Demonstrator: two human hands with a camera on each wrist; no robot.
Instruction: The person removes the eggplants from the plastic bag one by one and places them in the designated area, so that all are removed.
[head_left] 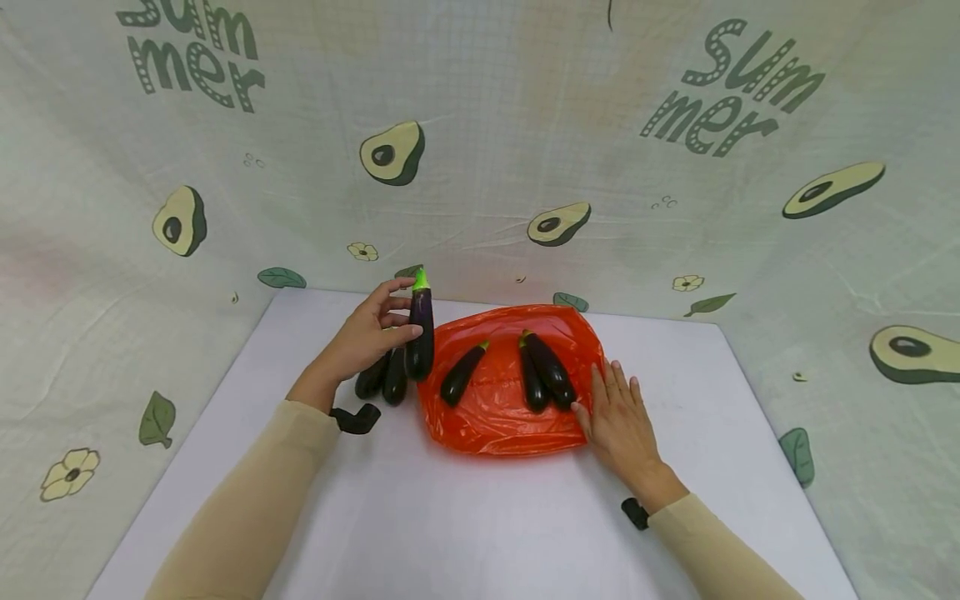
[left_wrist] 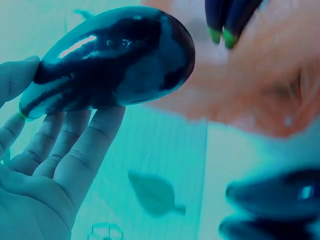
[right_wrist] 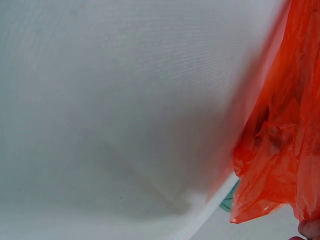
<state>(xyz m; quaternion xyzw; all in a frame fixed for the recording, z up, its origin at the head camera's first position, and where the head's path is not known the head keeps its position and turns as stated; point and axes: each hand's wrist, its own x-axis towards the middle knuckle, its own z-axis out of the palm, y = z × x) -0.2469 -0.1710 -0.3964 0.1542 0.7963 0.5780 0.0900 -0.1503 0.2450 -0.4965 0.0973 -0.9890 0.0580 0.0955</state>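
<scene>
My left hand (head_left: 369,327) pinches a dark purple eggplant (head_left: 422,329) between thumb and fingers, its green stem up, beside the left rim of a red plastic bag (head_left: 487,429). The same eggplant (left_wrist: 115,57) looms large in the left wrist view. Two eggplants (head_left: 395,379) lie on the table under that hand. On the bag lie a single eggplant (head_left: 463,373) at the left and a pair of eggplants (head_left: 551,371) at the right. With fingers extended, my right hand (head_left: 621,421) rests against the bag's right edge; only its fingertips (right_wrist: 310,228) show in the right wrist view.
The white table (head_left: 480,525) ends at a cloth backdrop (head_left: 480,150) printed with avocados, leaves and lettering, which hangs behind it and at both sides. Dark straps with small devices (head_left: 357,419) sit at both wrists.
</scene>
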